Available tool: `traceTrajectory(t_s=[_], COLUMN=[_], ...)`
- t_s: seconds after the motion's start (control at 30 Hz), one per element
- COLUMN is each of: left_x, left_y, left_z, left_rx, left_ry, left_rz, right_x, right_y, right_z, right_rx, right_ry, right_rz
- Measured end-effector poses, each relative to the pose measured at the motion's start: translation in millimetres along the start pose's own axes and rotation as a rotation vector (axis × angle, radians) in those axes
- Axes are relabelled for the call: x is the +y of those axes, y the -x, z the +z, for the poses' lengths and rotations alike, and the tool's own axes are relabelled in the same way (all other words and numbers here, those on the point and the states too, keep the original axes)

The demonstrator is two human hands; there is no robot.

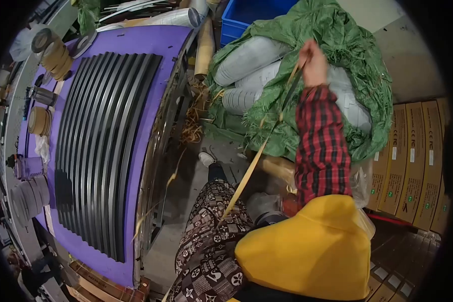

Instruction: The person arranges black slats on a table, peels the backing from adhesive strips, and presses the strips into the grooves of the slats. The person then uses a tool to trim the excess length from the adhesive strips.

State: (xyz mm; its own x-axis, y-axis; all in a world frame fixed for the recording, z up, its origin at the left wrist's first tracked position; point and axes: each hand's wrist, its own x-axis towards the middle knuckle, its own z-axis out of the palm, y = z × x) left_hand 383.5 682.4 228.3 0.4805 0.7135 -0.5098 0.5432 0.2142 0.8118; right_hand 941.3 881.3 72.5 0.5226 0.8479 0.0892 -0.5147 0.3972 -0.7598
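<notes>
My right hand [313, 64], in a red and black checked sleeve, is raised over a large green woven sack [340, 38]. Its fingers are closed on a yellow strap [247, 176]. The strap hangs from the hand past the sack and slants down to my patterned apron or trousers [206, 221]. Close to the hand a dark stretch shows beside the yellow band. Several pale wrapped bundles [254, 58] poke out through the sack's opening. My left hand is out of the picture.
On the left, a purple-topped table [173, 38] bears a row of long black strips [105, 146] and several tape rolls [39, 121]. A blue crate [231, 27] stands behind the sack. Brown cartons [407, 161] line the right. Yellow strap scraps [191, 123] litter the floor.
</notes>
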Motion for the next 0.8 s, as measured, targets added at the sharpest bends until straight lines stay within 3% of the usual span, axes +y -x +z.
traceTrajectory(t_s=[0.07, 0.13, 0.2, 0.3, 0.33, 0.37, 0.43, 0.47, 0.5, 0.57, 0.6, 0.67, 0.73, 0.8], left_x=[0.8, -0.3, -2.5, 1.5, 4.6, 9.0, 23.8, 30.8, 32.9, 41.2, 32.5, -0.3, -59.3, -134.8], left_y=[11.3, 23.6, 37.0, 57.1, 65.7, 67.4, 14.5, -24.5, -63.9, -113.0, -103.6, -73.3, -23.5, 39.1], left_z=[-2.5, -7.2, -14.7, -39.2, -49.1, -51.2, -35.0, -23.3, -8.3, 21.6, 20.5, 15.2, 1.1, -4.4], left_rx=[-0.023, -0.061, -0.106, -0.129, -0.051, 0.191, 0.773, 0.877, 0.814, 0.296, -0.070, -0.173, -0.017, 0.077], left_ry=[-0.056, -0.117, -0.174, -0.274, -0.305, -0.338, -0.480, -0.467, -0.306, 0.570, 0.567, 0.364, 0.340, 0.331], left_rz=[-0.053, -0.122, -0.186, -0.232, -0.206, -0.082, 0.378, 0.562, 0.644, 0.602, 0.307, 0.143, 0.056, -0.140], right_x=[-91.3, -142.4, -151.8, -106.5, -86.7, -51.8, 6.9, 25.5, 39.8, 46.2, 40.2, 30.3, 31.9, 35.5], right_y=[-45.7, -34.1, 1.9, 79.5, 100.6, 133.6, 196.9, 220.9, 240.7, 257.8, 254.0, 211.5, 160.8, 128.9], right_z=[106.6, 195.5, 261.0, 298.6, 305.3, 300.9, 296.8, 293.4, 293.1, 290.8, 282.8, 235.4, 155.5, 70.9], right_rx=[-0.239, -0.431, -0.580, -0.691, -0.716, -0.735, -0.729, -0.683, -0.633, -0.507, -0.427, -0.330, -0.222, -0.028], right_ry=[0.024, 0.044, 0.062, 0.162, 0.180, 0.189, 0.135, 0.087, 0.046, -0.025, 0.000, 0.143, 0.305, 0.471], right_rz=[-0.194, -0.286, -0.298, -0.146, -0.073, 0.040, 0.242, 0.277, 0.313, 0.276, 0.269, 0.135, 0.057, 0.186])
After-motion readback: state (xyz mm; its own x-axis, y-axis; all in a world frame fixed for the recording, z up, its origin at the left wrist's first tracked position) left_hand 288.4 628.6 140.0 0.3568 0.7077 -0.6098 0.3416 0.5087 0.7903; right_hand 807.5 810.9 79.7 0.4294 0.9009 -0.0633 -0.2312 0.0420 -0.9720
